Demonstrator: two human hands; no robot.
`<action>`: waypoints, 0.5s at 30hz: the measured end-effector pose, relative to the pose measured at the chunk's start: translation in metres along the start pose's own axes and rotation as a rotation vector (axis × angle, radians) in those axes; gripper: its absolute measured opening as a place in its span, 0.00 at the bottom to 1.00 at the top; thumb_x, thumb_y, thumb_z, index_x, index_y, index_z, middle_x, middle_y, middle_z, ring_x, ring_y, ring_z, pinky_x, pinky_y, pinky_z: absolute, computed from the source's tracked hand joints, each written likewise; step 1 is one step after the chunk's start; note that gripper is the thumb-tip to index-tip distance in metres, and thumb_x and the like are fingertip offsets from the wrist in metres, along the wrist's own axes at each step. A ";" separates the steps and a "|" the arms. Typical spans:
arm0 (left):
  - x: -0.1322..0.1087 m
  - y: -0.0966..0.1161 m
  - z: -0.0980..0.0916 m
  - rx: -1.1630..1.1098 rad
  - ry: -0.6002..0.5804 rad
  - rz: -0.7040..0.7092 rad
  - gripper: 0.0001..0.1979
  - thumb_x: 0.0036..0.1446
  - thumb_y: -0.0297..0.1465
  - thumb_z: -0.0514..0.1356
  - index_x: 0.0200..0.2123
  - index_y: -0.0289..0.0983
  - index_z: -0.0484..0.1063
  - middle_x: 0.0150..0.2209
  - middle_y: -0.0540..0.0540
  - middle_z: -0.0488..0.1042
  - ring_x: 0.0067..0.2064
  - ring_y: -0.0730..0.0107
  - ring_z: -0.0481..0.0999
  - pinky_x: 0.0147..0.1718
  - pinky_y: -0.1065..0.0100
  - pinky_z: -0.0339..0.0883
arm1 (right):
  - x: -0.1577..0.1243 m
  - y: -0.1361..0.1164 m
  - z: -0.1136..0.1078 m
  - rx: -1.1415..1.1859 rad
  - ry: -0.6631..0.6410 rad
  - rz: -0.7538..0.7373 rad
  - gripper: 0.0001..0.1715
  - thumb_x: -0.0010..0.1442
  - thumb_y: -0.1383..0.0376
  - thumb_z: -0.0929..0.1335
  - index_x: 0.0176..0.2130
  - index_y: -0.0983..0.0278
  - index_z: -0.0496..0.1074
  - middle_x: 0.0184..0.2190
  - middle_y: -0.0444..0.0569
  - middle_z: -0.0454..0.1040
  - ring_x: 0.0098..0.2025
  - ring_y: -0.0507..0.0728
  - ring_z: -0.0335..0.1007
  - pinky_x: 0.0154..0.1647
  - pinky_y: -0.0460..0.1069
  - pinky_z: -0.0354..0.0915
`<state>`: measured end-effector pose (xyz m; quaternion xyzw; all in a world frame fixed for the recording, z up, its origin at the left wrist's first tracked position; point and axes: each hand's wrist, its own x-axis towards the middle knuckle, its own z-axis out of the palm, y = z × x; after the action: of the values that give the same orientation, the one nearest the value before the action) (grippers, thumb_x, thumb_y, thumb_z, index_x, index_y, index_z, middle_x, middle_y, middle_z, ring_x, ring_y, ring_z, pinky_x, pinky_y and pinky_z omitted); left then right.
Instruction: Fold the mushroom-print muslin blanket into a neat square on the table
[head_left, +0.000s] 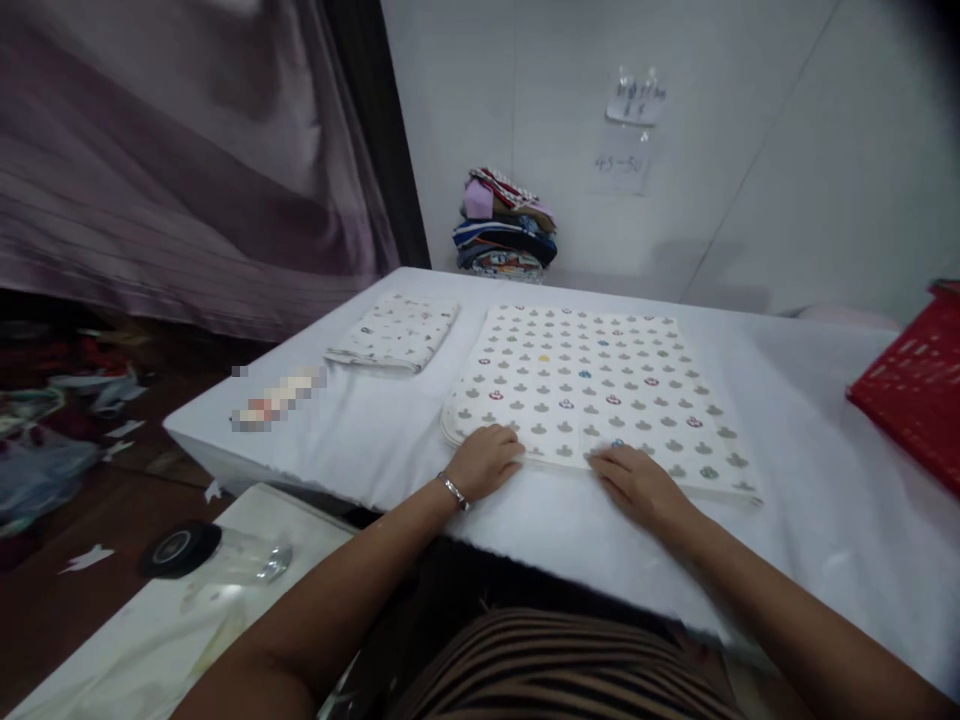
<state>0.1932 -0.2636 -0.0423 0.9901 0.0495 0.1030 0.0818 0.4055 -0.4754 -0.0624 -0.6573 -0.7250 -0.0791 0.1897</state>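
Note:
A white cloth with small grey, red and blue printed figures lies folded flat on the white-covered table. At its near left corner, my left hand has its fingers closed over the edge; a bracelet circles that wrist. Farther right along the same near edge, my right hand holds the cloth with fingers together, their tips on the fabric. A smaller folded printed cloth rests farther back on the left, apart from both hands.
A blurred-out item lies near the table's left edge. Below it, a clear jar with a black lid lies on a lower white surface. A pile of folded fabrics rises behind the table. Something red stands at the right.

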 end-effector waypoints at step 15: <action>-0.034 -0.057 -0.022 0.191 0.018 -0.147 0.11 0.53 0.20 0.53 0.38 0.37 0.69 0.41 0.45 0.72 0.45 0.65 0.68 0.48 0.61 0.57 | -0.123 0.103 -0.011 -0.126 0.171 0.214 0.37 0.50 0.66 0.62 0.56 0.35 0.60 0.44 0.51 0.75 0.42 0.68 0.73 0.36 0.63 0.71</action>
<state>0.1505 -0.2079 -0.0375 0.9860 0.1325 0.1006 -0.0060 0.5164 -0.5804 -0.1128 -0.7323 -0.6256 -0.1594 0.2167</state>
